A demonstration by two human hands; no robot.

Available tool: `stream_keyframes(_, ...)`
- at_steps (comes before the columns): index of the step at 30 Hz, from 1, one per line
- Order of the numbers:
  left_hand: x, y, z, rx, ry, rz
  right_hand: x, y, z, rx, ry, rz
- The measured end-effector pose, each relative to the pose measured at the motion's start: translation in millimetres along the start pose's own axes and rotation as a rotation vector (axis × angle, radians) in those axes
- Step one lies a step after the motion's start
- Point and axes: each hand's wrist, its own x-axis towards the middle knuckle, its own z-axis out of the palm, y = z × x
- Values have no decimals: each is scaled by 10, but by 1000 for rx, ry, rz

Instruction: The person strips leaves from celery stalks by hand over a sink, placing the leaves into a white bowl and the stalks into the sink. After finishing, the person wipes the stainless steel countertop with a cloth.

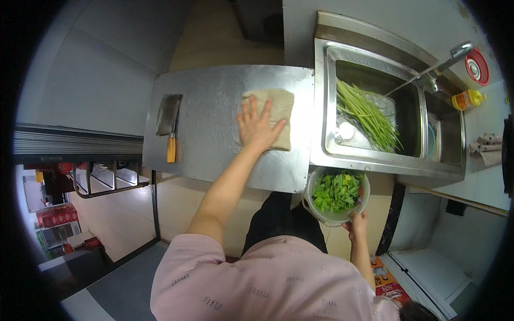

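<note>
My left hand [258, 122] lies flat with fingers spread on a folded beige cloth [283, 100] on the stainless steel table [209, 132]. Low on the right, my right hand [357, 224] grips the rim of a pale plastic bucket [334, 222]. Leafy greens [337, 191] fill much of what shows inside it. The bucket is beside the table's near right corner, in front of the sink; what supports it underneath is hidden. To the left of the cloth, a cleaver [169, 116] with a yellow handle rests on the table.
Long green stalks [365, 114] lie in the steel double sink [327, 100], under a faucet [433, 76] with water running. Beyond stand a yellow bottle [466, 99] and a red basket [477, 67]. A metal rack [114, 180] is at left, and printed boxes [387, 279] sit low right.
</note>
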Motion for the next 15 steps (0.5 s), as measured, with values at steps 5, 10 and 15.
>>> stream_keyframes(5, 1088, 464, 92, -77, 186, 27, 38, 71, -6, -1, 12, -22)
stream_keyframes(10, 1052, 529, 224, -358, 205, 254, 41, 102, 32, 8, 30, 10)
stream_keyframes(15, 836, -506, 223, -282, 377, 245, 43, -47, 110, -58, 30, 75)
